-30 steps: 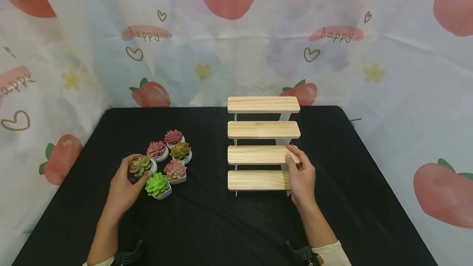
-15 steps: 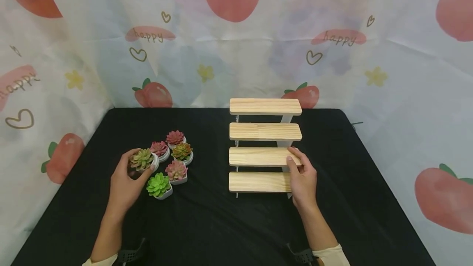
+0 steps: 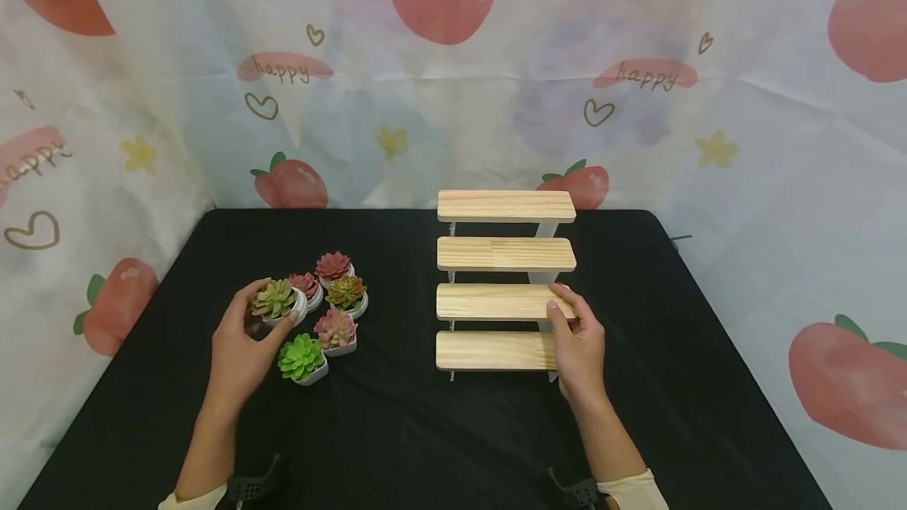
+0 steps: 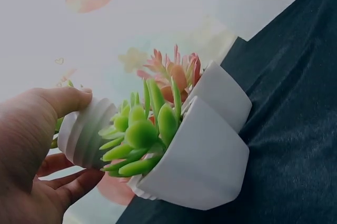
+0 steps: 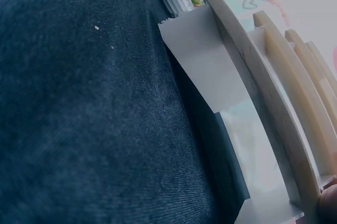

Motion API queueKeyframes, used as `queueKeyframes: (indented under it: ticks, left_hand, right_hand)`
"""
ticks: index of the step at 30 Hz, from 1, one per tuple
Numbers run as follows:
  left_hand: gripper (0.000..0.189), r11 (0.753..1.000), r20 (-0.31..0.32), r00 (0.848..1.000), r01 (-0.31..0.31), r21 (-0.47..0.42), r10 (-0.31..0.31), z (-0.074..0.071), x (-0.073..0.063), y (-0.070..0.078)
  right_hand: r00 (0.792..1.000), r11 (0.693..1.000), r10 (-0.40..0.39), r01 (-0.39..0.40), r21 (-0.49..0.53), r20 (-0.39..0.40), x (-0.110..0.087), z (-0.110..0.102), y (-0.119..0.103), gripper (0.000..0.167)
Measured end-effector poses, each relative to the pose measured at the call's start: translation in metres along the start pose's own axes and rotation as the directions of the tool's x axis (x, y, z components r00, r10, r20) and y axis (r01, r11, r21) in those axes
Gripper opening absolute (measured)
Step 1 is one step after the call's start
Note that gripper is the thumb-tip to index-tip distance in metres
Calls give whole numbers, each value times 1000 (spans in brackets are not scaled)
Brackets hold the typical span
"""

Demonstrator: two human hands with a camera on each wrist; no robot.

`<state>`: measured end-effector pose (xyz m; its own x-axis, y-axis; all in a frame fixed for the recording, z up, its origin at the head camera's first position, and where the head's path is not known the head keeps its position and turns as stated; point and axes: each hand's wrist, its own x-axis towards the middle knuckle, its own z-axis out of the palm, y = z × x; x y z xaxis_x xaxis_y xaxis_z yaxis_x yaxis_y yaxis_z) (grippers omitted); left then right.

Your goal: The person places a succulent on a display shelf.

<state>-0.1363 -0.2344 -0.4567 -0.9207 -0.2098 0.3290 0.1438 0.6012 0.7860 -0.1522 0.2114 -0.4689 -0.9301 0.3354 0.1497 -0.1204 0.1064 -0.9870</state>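
Note:
My left hand (image 3: 241, 352) grips a small potted succulent (image 3: 273, 300) with greenish, pink-tinged leaves, thumb and fingers on either side of its ribbed white pot (image 4: 87, 134). In the left wrist view that pot hangs tilted beside a bright green succulent (image 4: 139, 132) in a white angular pot. On the right, my right hand (image 3: 583, 349) holds the right end of a stepped wooden display stand (image 3: 499, 302), thumb and index finger at its second board from the front. Only a bit of a right finger (image 5: 329, 203) shows in the right wrist view.
Close to the held pot stand a pink succulent (image 3: 336, 327), an orange-green one (image 3: 346, 292) and two reddish ones, the rear one (image 3: 333, 265) farthest back. Black cloth (image 3: 397, 423) covers the table. A printed curtain (image 3: 453, 124) hangs behind it.
My left hand has raised the succulent slightly and shifted it a little to the right, overlapping the reddish one behind. My right hand keeps its place on the stand.

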Motion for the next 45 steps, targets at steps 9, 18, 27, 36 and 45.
queueKeyframes:
  ticks: [9,18,27,36,45]
  left_hand:
    - [63,999,-11,999,-48,-16,48,6,4,7]
    - [62,995,13,996,-85,-55,86,11,10,21]
    - [62,990,42,990,-130,-60,132,15,19,36]
    - [61,979,60,982,-173,-106,180,24,26,48]
    - [62,977,88,981,-159,-140,172,32,29,60]
  right_hand:
    - [1000,1000,3,-3,-4,2,-1,0,-1,33]
    - [1000,1000,0,0,-8,5,-2,0,-3,33]
    - [1000,1000,7,-7,-16,1,-2,0,-2,33]
    - [1000,1000,11,-11,-14,0,-1,-2,-2,34]
    - [1000,1000,11,-11,-9,11,0,-1,-3,34]
